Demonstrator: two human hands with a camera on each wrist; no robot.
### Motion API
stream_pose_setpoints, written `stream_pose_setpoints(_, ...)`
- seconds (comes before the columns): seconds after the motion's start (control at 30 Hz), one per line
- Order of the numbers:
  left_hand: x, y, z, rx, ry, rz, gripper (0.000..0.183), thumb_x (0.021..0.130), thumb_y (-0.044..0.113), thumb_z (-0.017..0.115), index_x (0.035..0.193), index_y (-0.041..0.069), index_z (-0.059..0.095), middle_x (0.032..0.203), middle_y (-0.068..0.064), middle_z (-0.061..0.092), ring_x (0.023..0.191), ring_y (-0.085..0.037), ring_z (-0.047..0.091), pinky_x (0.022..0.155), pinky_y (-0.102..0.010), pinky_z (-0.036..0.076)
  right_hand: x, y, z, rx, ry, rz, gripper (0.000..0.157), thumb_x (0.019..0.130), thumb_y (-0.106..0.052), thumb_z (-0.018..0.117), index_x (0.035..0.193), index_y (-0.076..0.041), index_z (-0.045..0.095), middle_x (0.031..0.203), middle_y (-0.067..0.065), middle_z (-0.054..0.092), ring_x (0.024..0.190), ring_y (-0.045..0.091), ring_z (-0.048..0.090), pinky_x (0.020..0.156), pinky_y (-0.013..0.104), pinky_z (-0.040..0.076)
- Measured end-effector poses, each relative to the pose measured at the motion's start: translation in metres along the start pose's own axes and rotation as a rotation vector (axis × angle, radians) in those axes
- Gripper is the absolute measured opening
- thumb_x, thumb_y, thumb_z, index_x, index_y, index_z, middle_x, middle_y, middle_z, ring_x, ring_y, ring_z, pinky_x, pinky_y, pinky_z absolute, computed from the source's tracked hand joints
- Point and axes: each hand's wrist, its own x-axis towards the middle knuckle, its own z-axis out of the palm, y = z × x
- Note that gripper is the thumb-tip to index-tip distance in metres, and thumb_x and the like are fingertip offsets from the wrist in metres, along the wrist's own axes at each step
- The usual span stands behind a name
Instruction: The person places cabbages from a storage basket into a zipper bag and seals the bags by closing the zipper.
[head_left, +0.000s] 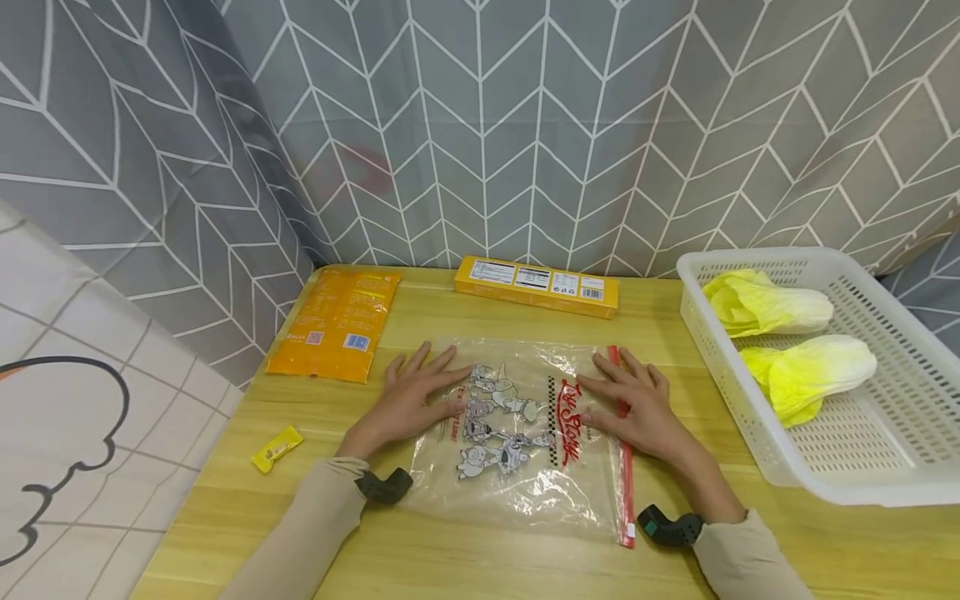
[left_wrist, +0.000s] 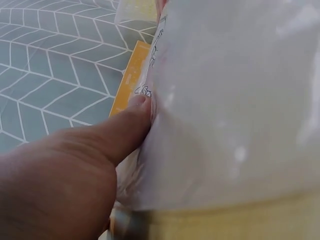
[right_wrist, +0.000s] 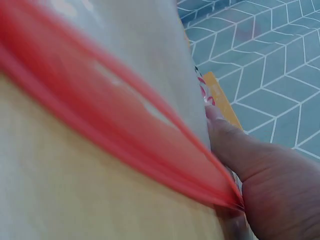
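A clear zip bag (head_left: 517,500) with printed cartoon figures and red lettering lies in front of me on the table. Its red zip strip (head_left: 626,492) runs down the right side, with a white slider at the near end. My left hand (head_left: 412,400) rests at the bag's left edge, fingers spread and thumb on the film. On the other side, my right hand (head_left: 637,408) lies across the zip strip with its fingers spread over the lettering. In the right wrist view the red strip (right_wrist: 115,125) bows outward beside the thumb (right_wrist: 225,135).
An orange packet (head_left: 337,325) lies at the back left, with a small yellow sachet (head_left: 277,448) nearer me. Behind the bag is a long orange box (head_left: 536,286). At right stands a white basket (head_left: 900,450) holding two cabbages (head_left: 810,375). A patterned curtain (head_left: 480,125) hangs behind the table.
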Motion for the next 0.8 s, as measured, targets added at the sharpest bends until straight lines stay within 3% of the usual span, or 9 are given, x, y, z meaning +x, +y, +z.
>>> stream_pose_setpoints(0.2, 0.001, -0.003, 0.003, -0.034, 0.047, -0.005, 0.049, 0.096, 0.049, 0.065, 0.142, 0.032, 0.059, 0.167, 0.0, 0.031, 0.16, -0.037, 0.008, 0.123, -0.062, -0.005, 0.001, -0.001, 0.005, 0.04, 0.068, -0.029, 0.041, 0.085, -0.025, 0.082, 0.124, -0.017, 0.073, 0.153, 0.02, 0.049, 0.152, 0.052, 0.018, 0.111, 0.07, 0.006)
stream_pose_setpoints(0.47, 0.005, -0.005, 0.01, -0.122, 0.156, 0.014, 0.025, 0.095, 0.039, 0.07, 0.117, 0.029, 0.074, 0.154, 0.004, 0.052, 0.157, -0.03, 0.024, 0.125, -0.056, 0.007, 0.003, -0.002, 0.009, 0.053, 0.167, -0.096, 0.026, 0.081, -0.014, 0.084, 0.107, -0.015, 0.08, 0.14, 0.019, 0.063, 0.147, 0.052, 0.03, 0.105, 0.06, 0.016)
stream_pose_setpoints(0.8, 0.005, -0.002, 0.014, -0.208, 0.206, 0.013, 0.024, 0.097, 0.033, 0.068, 0.119, 0.026, 0.074, 0.153, 0.004, 0.053, 0.156, -0.03, 0.027, 0.125, -0.059, 0.012, 0.003, -0.002, 0.014, -0.001, 0.241, -0.151, 0.021, 0.08, -0.01, 0.083, 0.101, -0.017, 0.082, 0.129, 0.017, 0.07, 0.143, 0.048, 0.039, 0.098, 0.053, 0.024)
